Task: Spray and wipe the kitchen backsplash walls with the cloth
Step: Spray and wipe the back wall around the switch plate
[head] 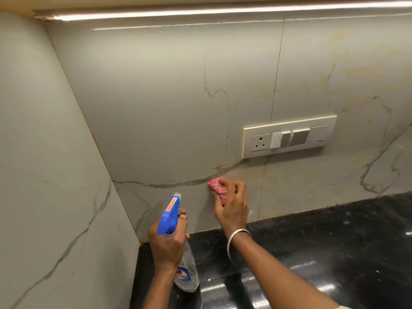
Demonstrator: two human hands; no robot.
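Observation:
The backsplash [156,103] is pale marble-look tile with grey veins, meeting a side wall [44,152] in a corner on the left. My right hand [234,204] is shut on a bunched pink checked cloth [216,186] and presses it against the lower back wall, just under a dark vein. My left hand [167,244] grips a clear spray bottle [186,270] with a blue trigger head [169,214]; its nozzle points up toward the back wall, a finger on the trigger. The bottle hangs above the counter near the corner.
A black speckled stone counter [323,241] runs along the bottom right. A cream switch plate with a socket [289,137] sits on the back wall, up and right of the cloth. A light strip [223,11] glows under the cabinet above.

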